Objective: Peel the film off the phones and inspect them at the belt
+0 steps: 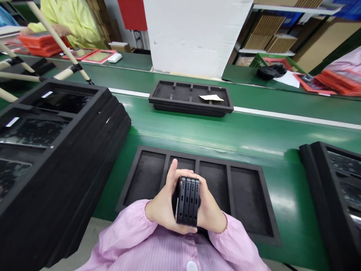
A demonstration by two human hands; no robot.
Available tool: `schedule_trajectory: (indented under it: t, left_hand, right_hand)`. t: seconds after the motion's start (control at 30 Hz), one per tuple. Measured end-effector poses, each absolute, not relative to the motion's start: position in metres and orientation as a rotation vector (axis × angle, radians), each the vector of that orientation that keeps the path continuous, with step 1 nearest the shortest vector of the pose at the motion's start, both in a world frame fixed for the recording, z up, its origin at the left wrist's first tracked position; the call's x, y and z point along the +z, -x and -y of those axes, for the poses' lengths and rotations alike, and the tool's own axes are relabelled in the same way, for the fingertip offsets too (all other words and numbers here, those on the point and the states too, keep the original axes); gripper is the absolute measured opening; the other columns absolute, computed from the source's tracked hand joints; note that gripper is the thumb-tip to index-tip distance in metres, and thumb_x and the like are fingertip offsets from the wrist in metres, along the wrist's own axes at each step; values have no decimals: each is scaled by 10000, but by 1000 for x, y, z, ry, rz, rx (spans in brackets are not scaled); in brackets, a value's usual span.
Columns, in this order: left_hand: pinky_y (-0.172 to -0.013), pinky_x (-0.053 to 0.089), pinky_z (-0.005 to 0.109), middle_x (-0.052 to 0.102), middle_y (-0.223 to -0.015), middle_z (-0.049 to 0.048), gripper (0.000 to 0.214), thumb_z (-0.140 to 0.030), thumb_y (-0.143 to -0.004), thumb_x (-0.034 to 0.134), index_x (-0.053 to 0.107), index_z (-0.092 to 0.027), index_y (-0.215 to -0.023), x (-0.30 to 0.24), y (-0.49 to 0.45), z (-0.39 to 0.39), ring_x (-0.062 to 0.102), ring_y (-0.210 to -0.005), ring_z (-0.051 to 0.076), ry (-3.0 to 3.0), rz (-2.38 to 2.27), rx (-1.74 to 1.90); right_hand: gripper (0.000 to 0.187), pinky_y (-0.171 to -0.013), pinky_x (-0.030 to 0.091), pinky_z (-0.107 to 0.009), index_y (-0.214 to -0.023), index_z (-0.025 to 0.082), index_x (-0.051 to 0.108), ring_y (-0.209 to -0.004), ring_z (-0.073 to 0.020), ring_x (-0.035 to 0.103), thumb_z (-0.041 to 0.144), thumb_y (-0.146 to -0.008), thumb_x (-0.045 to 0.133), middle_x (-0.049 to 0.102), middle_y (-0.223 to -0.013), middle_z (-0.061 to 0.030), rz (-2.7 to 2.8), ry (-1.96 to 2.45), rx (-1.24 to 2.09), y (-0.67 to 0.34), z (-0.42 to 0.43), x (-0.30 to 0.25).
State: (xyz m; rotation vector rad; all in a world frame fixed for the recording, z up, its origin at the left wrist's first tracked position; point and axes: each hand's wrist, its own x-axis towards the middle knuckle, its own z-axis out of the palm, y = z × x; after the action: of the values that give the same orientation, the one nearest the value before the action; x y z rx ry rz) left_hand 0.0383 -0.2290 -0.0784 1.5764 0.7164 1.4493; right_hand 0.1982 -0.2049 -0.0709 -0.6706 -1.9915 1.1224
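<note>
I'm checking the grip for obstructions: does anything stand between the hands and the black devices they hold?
Nothing visible does: the left hand and right hand hold the four black devices directly, from either side. Contacts behind the devices are hidden.

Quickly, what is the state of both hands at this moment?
Left hand: closed, holding the left side of a stack of four dark devices.
Right hand: closed, holding the same stack's right side.

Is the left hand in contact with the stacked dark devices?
Touching: the head view shows the left hand against the lower edge of the dark devices, with no gap visible.
</note>
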Motion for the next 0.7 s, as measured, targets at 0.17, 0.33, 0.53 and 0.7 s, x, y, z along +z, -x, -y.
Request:
schedule_trajectory:
  t: [0.17,0.33,0.53,0.7]
  left_hand:
    - [-1112,398,542,464,-1279,56,1458,-598,-509,888,-153,-430,-1515,-77,-39,229,467,-1301,333,-1563,-725,1439]
    - [-1119,383,564,446,-1286,52,1459,-566,-499,906,-139,-453,-1512,-77,-40,229,455,-1302,348,-1526,-707,1437]
    - [-1112,387,546,422,-1311,62,1377,-553,-599,860,-160,-427,-1515,-70,-43,226,486,-1264,318,-1512,-745,1412]
    - [-1086,423,554,425,-1301,72,1435,-612,-559,858,-200,-412,-1508,-70,-45,226,498,-1262,340,-1502,-806,1401]
  right_hand:
    - [1019,-1067,474,-468,-1434,279,283,-1265,-328,554,370,-628,899,517,-1369,-146,1984,678,1107,-196,203,-67]
    - [954,-1071,472,-448,-1427,285,298,-1271,-313,550,405,-672,869,524,-1366,-128,1967,654,1126,-195,202,-66]
    - [893,-1068,476,-459,-1424,305,301,-1290,-311,533,424,-716,832,483,-1416,-127,1971,688,1192,-199,198,-65]
    - [915,-1045,494,-468,-1417,301,306,-1233,-314,570,444,-693,846,498,-1388,-128,1965,722,1211,-203,197,-68]
